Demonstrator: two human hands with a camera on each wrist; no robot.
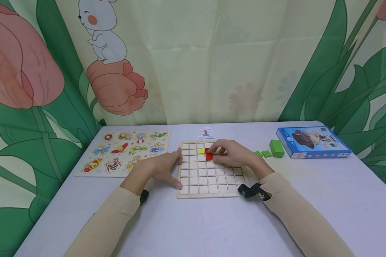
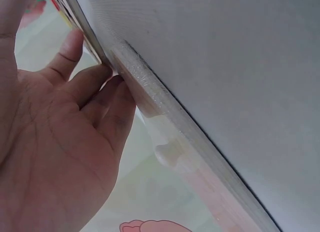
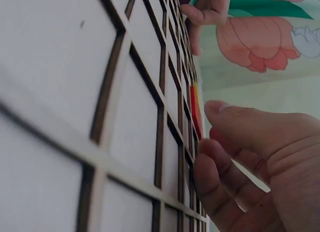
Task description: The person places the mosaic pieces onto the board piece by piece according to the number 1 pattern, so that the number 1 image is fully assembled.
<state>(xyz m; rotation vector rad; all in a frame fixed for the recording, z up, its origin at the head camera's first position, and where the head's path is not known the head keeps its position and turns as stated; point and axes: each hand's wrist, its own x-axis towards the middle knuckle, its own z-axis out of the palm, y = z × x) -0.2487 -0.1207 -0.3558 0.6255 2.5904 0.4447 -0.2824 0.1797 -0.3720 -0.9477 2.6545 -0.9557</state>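
Note:
A wooden grid board [image 1: 209, 196] lies on the table with a yellow tile [image 1: 201, 151] and red tiles [image 1: 209, 157] in its upper cells. My left hand [image 1: 162, 166] rests along the board's left edge, thumb and fingers spread; in the left wrist view the left hand [image 2: 60, 122] has its fingertips against an edge. My right hand [image 1: 231, 153] reaches over the board, fingertips at the upper red tile and partly covering it. The right wrist view has the right hand [image 3: 260, 162] beside the red tiles [image 3: 195, 111], fingers loosely bent, nothing visible between them.
Behind the board lies a small pattern card [image 1: 206, 132]. An insect picture board [image 1: 96, 174] is at the left. To the right are small green tiles [image 1: 266, 153], a green block [image 1: 277, 148] and a blue box [image 1: 313, 141]. A printed curtain [image 1: 193, 71] hangs behind the table.

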